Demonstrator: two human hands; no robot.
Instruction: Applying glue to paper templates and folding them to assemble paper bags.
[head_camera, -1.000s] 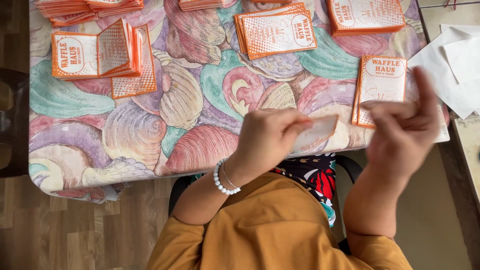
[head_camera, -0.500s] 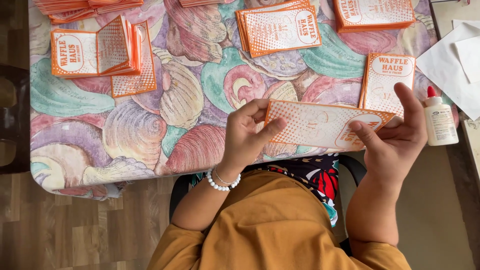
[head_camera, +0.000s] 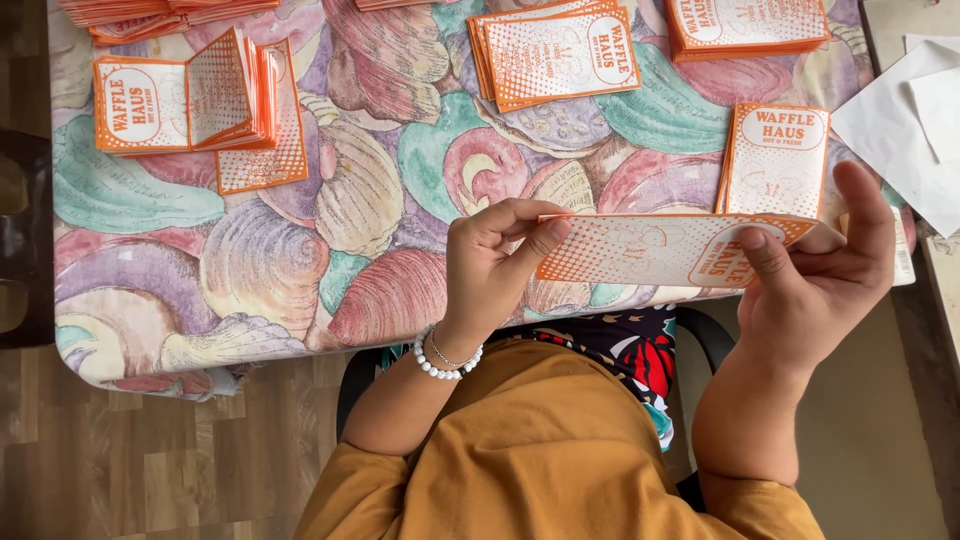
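Both hands hold one flat orange-and-white printed paper sleeve (head_camera: 640, 250) just above the near table edge. My left hand (head_camera: 495, 265) pinches its left end between thumb and fingers; a white bead bracelet (head_camera: 445, 362) is on that wrist. My right hand (head_camera: 815, 275) grips the right end, thumb on top over the printed oval. The sleeve lies nearly level, printed face up.
The table wears a shell-patterned cloth (head_camera: 330, 220). Stacks of the same orange sleeves lie at the far left (head_camera: 190, 105), far middle (head_camera: 560, 55), far right (head_camera: 745, 22) and just behind my right hand (head_camera: 780, 160). White paper sheets (head_camera: 910, 120) lie at the right edge.
One second ago the hands were blurred and apart with the sleeve near my left hand. Now both hands hold it stretched flat, and my right thumb rests on its top.
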